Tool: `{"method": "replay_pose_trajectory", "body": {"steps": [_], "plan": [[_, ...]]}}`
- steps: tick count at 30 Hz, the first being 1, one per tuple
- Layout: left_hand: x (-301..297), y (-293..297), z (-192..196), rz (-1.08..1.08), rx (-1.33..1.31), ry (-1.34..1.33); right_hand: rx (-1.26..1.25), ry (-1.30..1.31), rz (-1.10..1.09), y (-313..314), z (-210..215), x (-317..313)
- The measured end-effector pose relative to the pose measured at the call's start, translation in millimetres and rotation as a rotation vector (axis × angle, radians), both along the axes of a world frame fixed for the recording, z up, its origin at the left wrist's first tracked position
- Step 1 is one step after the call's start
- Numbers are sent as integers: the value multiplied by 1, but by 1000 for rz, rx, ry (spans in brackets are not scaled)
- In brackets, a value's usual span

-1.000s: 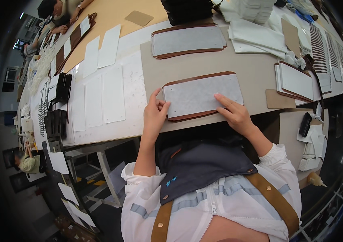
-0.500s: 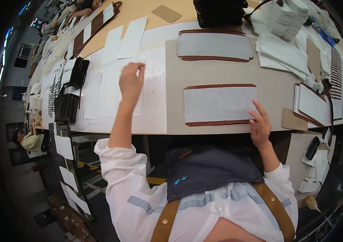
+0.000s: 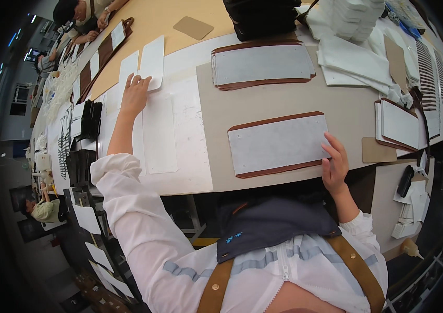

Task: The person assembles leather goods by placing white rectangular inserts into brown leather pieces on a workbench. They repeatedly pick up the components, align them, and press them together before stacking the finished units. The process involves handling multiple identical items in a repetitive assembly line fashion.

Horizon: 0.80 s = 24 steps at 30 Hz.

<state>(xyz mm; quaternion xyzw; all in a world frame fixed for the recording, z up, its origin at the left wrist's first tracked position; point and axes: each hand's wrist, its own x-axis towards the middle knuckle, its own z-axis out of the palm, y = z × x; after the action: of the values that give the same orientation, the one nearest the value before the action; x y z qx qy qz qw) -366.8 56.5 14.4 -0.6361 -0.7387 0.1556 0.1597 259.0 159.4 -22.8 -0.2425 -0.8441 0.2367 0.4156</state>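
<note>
My left hand (image 3: 135, 96) reaches out to the left, its fingers slightly apart at the lower edges of two white rectangular sheets: an upright one on the right (image 3: 152, 60) and a slanted one beside it (image 3: 128, 70). Whether the fingertips press on the sheets cannot be made out. In front of me lies a pale grey panel (image 3: 279, 143) with brown strips along its long edges. My right hand (image 3: 337, 166) is open at that panel's right end, fingertips at its edge and thumb apart. A similar stack of grey panels with brown edges (image 3: 263, 62) lies farther back.
Black folded pieces (image 3: 260, 20) are piled at the back. White padding (image 3: 354, 18) and sheets crowd the back right. A brown-edged white stack (image 3: 398, 122) and a tan card (image 3: 379, 150) lie at right. Black stacks (image 3: 87, 120) stand left. A co-worker's hands (image 3: 91, 35) show far left.
My left hand has moved left and forward to the white sheets' lower edges. The view has turned, shifting the table; my right hand stays by the panel's right end.
</note>
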Motion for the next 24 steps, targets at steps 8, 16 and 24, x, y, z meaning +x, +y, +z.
{"method": "replay_pose_trajectory", "body": {"steps": [8, 16, 24], "plan": [[30, 16, 40, 69, 632, 51, -131, 96, -70, 1, 9, -5], [223, -8, 147, -157, 887, -442, -274, 155, -130, 24, 59, -39], [302, -43, 127, -10, 812, -1411, -762, 466, 138, 27, 81, -64]]}}
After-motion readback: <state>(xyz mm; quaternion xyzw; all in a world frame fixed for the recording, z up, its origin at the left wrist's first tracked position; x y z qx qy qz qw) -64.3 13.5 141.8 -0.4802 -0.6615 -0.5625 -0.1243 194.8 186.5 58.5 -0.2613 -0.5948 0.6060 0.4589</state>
